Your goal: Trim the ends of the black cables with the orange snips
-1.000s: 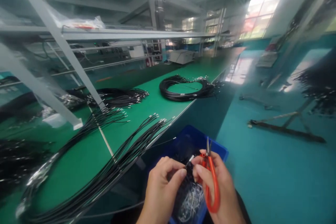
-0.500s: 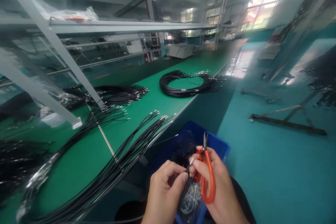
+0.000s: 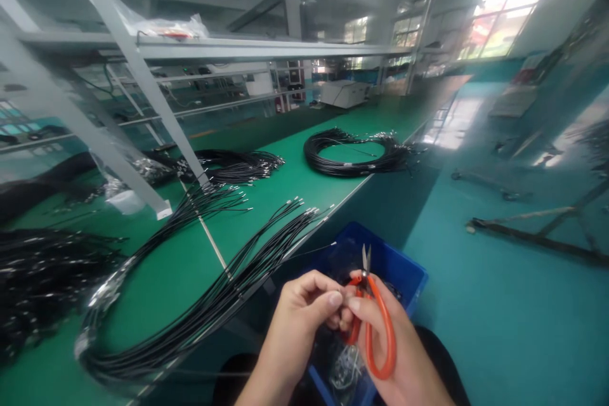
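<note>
In the head view, my right hand (image 3: 392, 330) has scissors (image 3: 387, 336) with orange handles hooked in its palm, their slightly parted blades pointing up and away. My left hand (image 3: 304, 311) is closed in a pinch on the end of a black cable, which the fingers now almost wholly cover. Thumb and index finger of the right hand meet the left fingertips at this spot. Below both hands is a blue bin (image 3: 409, 266) holding clear plastic bags and small pale scraps (image 3: 346, 368).
Left of my hands, a bundle of black cables (image 3: 190, 336) with metal tips curves along the green table (image 3: 266, 228). A coiled bundle (image 3: 349, 168) lies farther back. White shelf posts (image 3: 152, 92) rise from the table. On the right is a wheeled stand (image 3: 533, 235).
My view has turned a little to the left. The fingertips of both hands have closed together over the cable's pale tip, which showed between them before. The scissors stay in my right hand.
</note>
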The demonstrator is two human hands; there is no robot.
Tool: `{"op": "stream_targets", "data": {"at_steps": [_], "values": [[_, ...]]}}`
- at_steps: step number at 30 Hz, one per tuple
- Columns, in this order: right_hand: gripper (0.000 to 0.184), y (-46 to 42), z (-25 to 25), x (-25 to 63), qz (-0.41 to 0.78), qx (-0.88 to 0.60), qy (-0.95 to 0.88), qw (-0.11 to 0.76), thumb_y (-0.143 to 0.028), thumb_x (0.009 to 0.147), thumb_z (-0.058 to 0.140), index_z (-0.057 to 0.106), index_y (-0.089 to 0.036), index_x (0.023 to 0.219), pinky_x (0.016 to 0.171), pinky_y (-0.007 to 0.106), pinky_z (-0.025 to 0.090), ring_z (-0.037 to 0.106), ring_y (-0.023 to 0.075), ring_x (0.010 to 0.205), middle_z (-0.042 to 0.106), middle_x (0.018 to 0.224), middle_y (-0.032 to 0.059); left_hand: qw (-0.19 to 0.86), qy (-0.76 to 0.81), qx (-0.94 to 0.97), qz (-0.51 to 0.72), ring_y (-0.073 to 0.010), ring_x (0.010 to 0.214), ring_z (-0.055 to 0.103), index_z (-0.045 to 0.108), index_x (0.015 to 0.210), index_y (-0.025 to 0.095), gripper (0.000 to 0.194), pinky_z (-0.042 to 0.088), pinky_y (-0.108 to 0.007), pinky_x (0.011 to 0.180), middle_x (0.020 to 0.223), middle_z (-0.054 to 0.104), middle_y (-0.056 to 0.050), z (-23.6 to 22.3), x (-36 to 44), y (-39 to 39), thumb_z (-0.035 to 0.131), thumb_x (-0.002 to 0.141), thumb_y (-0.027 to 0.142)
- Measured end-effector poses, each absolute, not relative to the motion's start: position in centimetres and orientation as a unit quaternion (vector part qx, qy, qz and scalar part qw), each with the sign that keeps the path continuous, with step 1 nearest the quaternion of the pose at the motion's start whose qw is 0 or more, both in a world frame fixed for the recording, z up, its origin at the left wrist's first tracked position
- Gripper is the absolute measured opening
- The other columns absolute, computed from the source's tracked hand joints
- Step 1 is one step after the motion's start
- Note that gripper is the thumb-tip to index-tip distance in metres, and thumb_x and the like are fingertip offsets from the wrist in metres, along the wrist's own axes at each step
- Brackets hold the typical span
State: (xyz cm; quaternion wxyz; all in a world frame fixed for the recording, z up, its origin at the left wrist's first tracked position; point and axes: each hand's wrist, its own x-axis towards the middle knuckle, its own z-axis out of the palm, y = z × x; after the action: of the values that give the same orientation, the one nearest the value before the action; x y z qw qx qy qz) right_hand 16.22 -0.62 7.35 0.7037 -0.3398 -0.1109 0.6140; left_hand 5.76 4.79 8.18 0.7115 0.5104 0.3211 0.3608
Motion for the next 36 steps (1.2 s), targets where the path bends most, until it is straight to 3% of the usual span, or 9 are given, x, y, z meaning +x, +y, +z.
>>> {"op": "stream_targets", "data": {"at_steps": [5, 12, 15, 18, 22, 24, 30, 33, 36], "values": [[0.019, -0.6, 7.1, 16.3, 0.624, -0.331, -0.116, 0.698, -0.012, 0.078, 0.058, 0.053, -0.021, 0.094, 0.056, 0.023, 0.041, 0.054, 0.0124, 0.06, 0.059, 0.068, -0.0027, 0.734, 0.309, 0.471, 0.379, -0.0095, 0.055, 0.05, 0.059, 0.074, 0.013, 0.011, 0.039, -0.022, 0.057, 0.061, 0.06, 0.0, 8.4, 5.5, 4.5, 0.062, 0.079, 0.022], [0.018, -0.6, 7.6, 16.3, 0.636, -0.316, -0.081, 0.699, -0.014, 0.075, 0.064, 0.058, -0.019, 0.09, 0.058, 0.023, 0.045, 0.055, 0.0125, 0.06, 0.063, 0.068, 0.0001, 0.688, 0.311, 0.523, 0.394, -0.0102, 0.057, 0.05, 0.053, 0.072, 0.015, 0.012, 0.041, -0.023, 0.058, 0.066, 0.055, 0.001, 8.0, 5.2, 4.7, 0.058, 0.08, 0.022], [0.019, -0.5, 7.6, 16.4, 0.638, -0.313, -0.055, 0.702, -0.014, 0.071, 0.069, 0.059, -0.019, 0.087, 0.061, 0.023, 0.047, 0.056, 0.0121, 0.061, 0.064, 0.07, 0.0005, 0.54, 0.392, 0.619, 0.414, -0.0124, 0.061, 0.052, 0.055, 0.081, 0.017, 0.003, 0.045, -0.025, 0.061, 0.072, 0.055, 0.0, 8.0, 4.6, 4.7, 0.053, 0.082, 0.019], [0.02, -0.4, 7.4, 16.4, 0.638, -0.311, -0.048, 0.703, -0.014, 0.071, 0.07, 0.059, -0.019, 0.088, 0.058, 0.022, 0.047, 0.058, 0.0131, 0.063, 0.064, 0.072, 0.0008, 0.311, 0.412, 0.756, 0.403, -0.015, 0.071, 0.058, 0.061, 0.092, 0.022, 0.018, 0.047, -0.026, 0.066, 0.091, 0.059, -0.005, 8.4, 4.5, 4.3, 0.048, 0.082, 0.015], [0.018, -0.4, 7.1, 16.2, 0.646, -0.3, -0.048, 0.7, -0.015, 0.074, 0.068, 0.059, -0.02, 0.089, 0.053, 0.021, 0.045, 0.058, 0.0135, 0.063, 0.064, 0.072, 0.001, 0.159, 0.396, 0.821, 0.379, -0.0164, 0.074, 0.061, 0.069, 0.083, 0.024, 0.021, 0.047, -0.024, 0.065, 0.096, 0.062, -0.008, 8.6, 4.4, 4.0, 0.049, 0.082, 0.016], [0.018, -0.3, 7.2, 16.0, 0.644, -0.297, -0.041, 0.704, -0.014, 0.073, 0.068, 0.059, -0.019, 0.088, 0.059, 0.022, 0.047, 0.057, 0.0128, 0.063, 0.064, 0.072, 0.0006, 0.194, 0.424, 0.788, 0.402, -0.018, 0.077, 0.062, 0.069, 0.081, 0.024, 0.02, 0.047, -0.024, 0.067, 0.093, 0.064, -0.007, 8.6, 4.2, 4.1, 0.05, 0.081, 0.017], [0.011, -0.2, 7.4, 15.8, 0.641, -0.295, -0.08, 0.704, -0.016, 0.077, 0.061, 0.056, -0.019, 0.086, 0.055, 0.021, 0.044, 0.053, 0.0123, 0.058, 0.059, 0.06, -0.0017, 0.574, 0.371, 0.638, 0.354, -0.0161, 0.066, 0.059, 0.062, 0.079, 0.017, 0.007, 0.047, -0.025, 0.063, 0.071, 0.065, -0.002, 8.1, 4.3, 3.6, 0.059, 0.079, 0.024], [0.017, -0.2, 7.4, 16.1, 0.599, -0.354, -0.137, 0.705, -0.017, 0.078, 0.061, 0.053, -0.021, 0.092, 0.051, 0.021, 0.04, 0.051, 0.0114, 0.054, 0.059, 0.062, -0.0034, 0.598, 0.381, 0.6, 0.369, -0.0107, 0.056, 0.05, 0.059, 0.071, 0.015, 0.014, 0.041, -0.02, 0.055, 0.063, 0.059, 0.001, 7.6, 4.4, 3.7, 0.06, 0.079, 0.027], [0.031, -0.1, 7.4, 16.3, 0.444, -0.466, -0.21, 0.736, -0.018, 0.071, 0.068, 0.053, -0.024, 0.097, 0.063, 0.025, 0.046, 0.059, 0.0147, 0.071, 0.066, 0.081, -0.0009, 0.615, 0.384, 0.59, 0.354, -0.0077, 0.051, 0.042, 0.059, 0.072, 0.013, 0.019, 0.033, -0.018, 0.049, 0.062, 0.056, 0.001, 7.2, 4.2, 4.0, 0.062, 0.078, 0.031]]}}
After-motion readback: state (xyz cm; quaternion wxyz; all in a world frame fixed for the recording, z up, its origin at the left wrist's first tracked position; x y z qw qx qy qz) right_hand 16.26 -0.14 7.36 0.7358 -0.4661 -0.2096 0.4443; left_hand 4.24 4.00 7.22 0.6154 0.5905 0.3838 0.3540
